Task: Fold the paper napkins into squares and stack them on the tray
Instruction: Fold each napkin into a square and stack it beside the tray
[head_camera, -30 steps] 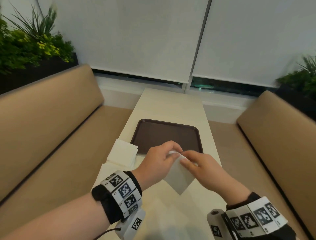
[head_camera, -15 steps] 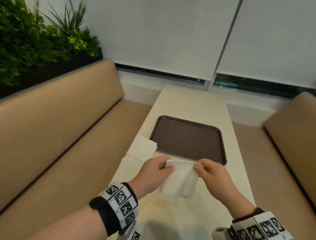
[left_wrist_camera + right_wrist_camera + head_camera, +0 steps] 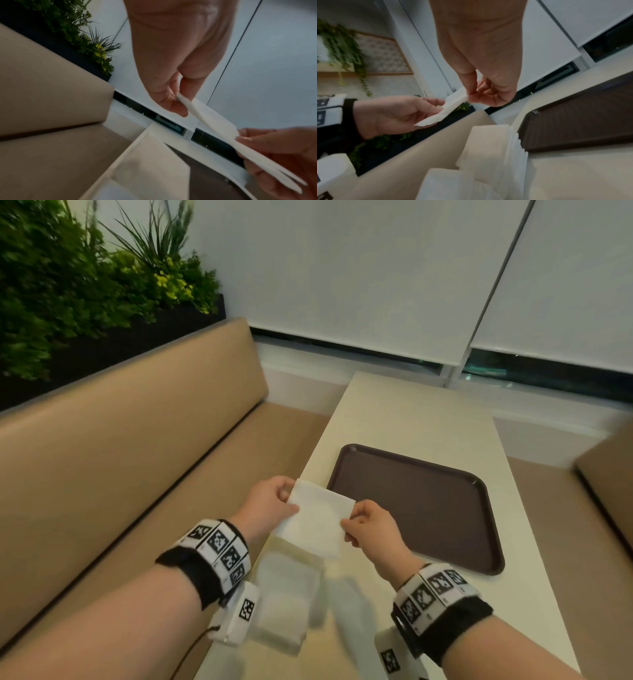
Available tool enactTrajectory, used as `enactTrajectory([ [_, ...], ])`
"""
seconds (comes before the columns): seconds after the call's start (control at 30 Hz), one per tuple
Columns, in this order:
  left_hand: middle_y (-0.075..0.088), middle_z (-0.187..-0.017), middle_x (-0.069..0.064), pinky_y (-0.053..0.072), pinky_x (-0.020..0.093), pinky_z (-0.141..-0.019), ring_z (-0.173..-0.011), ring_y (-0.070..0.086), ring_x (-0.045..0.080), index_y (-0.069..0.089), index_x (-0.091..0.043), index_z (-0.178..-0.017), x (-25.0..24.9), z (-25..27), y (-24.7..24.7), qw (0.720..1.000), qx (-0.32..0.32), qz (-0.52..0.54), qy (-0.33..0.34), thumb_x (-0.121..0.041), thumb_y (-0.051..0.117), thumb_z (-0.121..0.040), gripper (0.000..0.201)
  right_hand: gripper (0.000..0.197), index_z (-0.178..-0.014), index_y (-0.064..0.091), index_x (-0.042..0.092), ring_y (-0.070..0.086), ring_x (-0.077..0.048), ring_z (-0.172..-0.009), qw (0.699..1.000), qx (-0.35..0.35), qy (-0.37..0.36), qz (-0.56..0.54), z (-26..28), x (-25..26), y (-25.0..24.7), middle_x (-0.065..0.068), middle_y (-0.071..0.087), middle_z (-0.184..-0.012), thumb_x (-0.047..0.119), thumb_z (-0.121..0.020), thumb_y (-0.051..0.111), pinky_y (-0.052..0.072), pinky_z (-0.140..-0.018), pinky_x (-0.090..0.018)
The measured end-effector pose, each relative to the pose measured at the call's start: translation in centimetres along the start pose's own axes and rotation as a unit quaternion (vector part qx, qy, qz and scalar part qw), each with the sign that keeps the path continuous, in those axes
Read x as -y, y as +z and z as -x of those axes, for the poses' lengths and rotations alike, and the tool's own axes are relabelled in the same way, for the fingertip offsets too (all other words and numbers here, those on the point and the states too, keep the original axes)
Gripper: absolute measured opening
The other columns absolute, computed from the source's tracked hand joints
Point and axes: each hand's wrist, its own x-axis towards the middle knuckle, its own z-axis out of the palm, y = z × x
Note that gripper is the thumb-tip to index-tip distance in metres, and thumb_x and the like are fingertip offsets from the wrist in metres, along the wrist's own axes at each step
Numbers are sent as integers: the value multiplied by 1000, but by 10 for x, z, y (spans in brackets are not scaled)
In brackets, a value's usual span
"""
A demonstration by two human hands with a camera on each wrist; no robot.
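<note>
Head view: white napkin [image 3: 317, 522] held in the air above the near left part of the table [image 3: 411, 419], pinched at its left edge by the left hand [image 3: 270, 503] and at its right edge by the right hand [image 3: 368, 525]. Seen almost flat-on as a rough rectangle, tilted down toward the right. Brown tray [image 3: 424, 505] lying bare on the table just right of the hands. Loose pile of white napkins [image 3: 287, 597] on the table under the wrists, blurred.

Left wrist view: napkin [image 3: 216, 125] seen edge-on, layers visibly parting toward the right hand [image 3: 281, 155]; thumb and fingers of the left hand [image 3: 173, 60] closed on its end. Not discernible from the head view.

Right wrist view: right hand [image 3: 484, 56] nipping the napkin [image 3: 448, 108] between thumb and fingertips, other fingers curled in; left hand [image 3: 393, 115] supporting the far end from below with thumb on top. Stack edges of the napkin pile [image 3: 494, 148] clear here, beside the tray [image 3: 583, 121].

Cream table top, tan bench seating [image 3: 137, 457] on both sides, green plants [image 3: 85, 275] behind the left bench, white roller blinds [image 3: 359, 268] over the window.

Against the frame half a second earlier: napkin then sagging in a soft fold between the hands, now drawn taut and flatter; hands farther apart and shifted left of the tray.
</note>
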Motion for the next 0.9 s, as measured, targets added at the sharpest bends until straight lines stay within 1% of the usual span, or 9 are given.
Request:
enactTrajectory([
  [0.1,58,-79,-3,51,30,-71,-74,58,16,58,-20,-116,12,-33,3,997,-12,-72,-20,-7,71,-77,43,19,-96,49,11,56,-14,-62,999,-21,31,8,-28,-9,20,-6,63,-73,7,-83,62,45,-59,-26],
  [0.2,51,-77,-7,49,28,-74,-76,54,14,54,-20,-122,29,-51,11,994,-8,-102,-47,-8,72,-79,48,19,-90,44,13,54,-13,-59,998,-24,43,36,-51,-22,36,-8,62,-79,5,-83,60,42,-50,-18],
  [0.3,50,-77,-8,44,23,-69,-75,53,12,53,-20,-126,44,-59,20,991,-5,-122,-56,-8,70,-80,50,23,-83,40,17,53,-17,-63,996,-23,52,63,-68,-35,47,-9,60,-81,5,-83,59,44,-56,-24],
  [0.37,50,-76,-8,40,19,-60,-71,51,9,52,-19,-127,49,-61,25,990,2,-128,-56,-8,70,-81,51,24,-79,38,18,52,-19,-65,994,-24,56,87,-75,-42,52,-7,57,-80,4,-82,57,45,-60,-30],
  [0.47,52,-77,-7,36,15,-53,-70,52,9,51,-19,-127,52,-63,29,989,16,-136,-59,-9,71,-81,52,21,-77,38,17,48,-18,-63,989,-22,58,134,-78,-49,56,-2,52,-76,2,-80,51,42,-57,-28],
  [0.57,58,-97,1,41,20,-72,-85,53,14,48,-19,-132,51,-65,32,987,22,-151,-56,-12,72,-80,58,18,-76,39,16,47,-18,-63,987,-19,67,142,-80,-54,57,-2,51,-75,5,-80,52,42,-59,-29],
  [0.67,58,-119,5,42,23,-84,-101,55,18,46,-19,-134,50,-66,32,984,22,-171,-53,-15,74,-78,63,16,-77,39,16,45,-16,-63,987,-14,71,141,-78,-57,55,-1,50,-75,10,-81,53,40,-58,-28],
  [0.77,52,-128,6,42,28,-94,-116,51,21,44,-19,-136,48,-67,31,980,14,-189,-61,-20,78,-75,70,15,-76,38,16,45,-16,-63,989,-8,70,132,-75,-57,53,-1,50,-75,12,-79,52,39,-58,-27],
  [0.9,49,-133,6,42,32,-99,-122,49,23,37,-21,-141,40,-65,28,980,15,-183,-73,-23,81,-73,81,14,-76,39,15,49,-19,-67,989,-13,78,125,-71,-55,48,-6,56,-80,11,-78,52,40,-59,-29],
])
